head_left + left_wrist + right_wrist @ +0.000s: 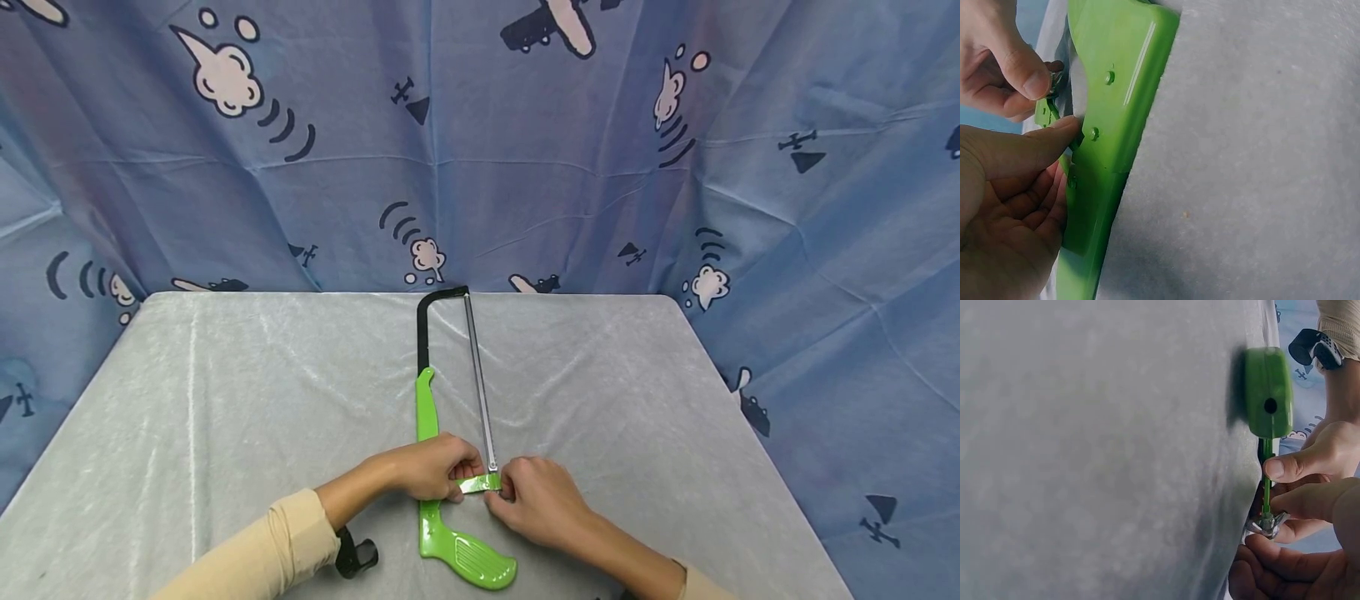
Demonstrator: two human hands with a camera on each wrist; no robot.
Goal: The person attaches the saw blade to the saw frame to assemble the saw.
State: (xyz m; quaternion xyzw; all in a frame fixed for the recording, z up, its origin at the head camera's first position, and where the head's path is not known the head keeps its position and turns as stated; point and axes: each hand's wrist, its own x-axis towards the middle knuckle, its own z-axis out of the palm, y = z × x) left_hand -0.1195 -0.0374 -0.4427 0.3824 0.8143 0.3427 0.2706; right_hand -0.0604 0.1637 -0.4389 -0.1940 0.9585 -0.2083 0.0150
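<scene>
A hacksaw with a green handle [426, 408], black frame [423, 333] and grey blade [480, 383] lies on the table, its far end near the back edge. My left hand [438, 465] reaches over the handle and pinches the green arm [474, 484] that runs toward the blade's near end. On the arm's outer end sits a metal wing nut [1266, 525]; my right hand [543, 504] pinches it between thumb and fingers. In the head view that hand hides the nut. The curved grip [480, 562] lies nearest to me.
Light grey cloth covers the table [637, 400]. Behind it hangs a blue curtain [487, 200] with printed planes and clouds. A black wrist strap [354, 554] sits at the left sleeve's cuff [303, 525].
</scene>
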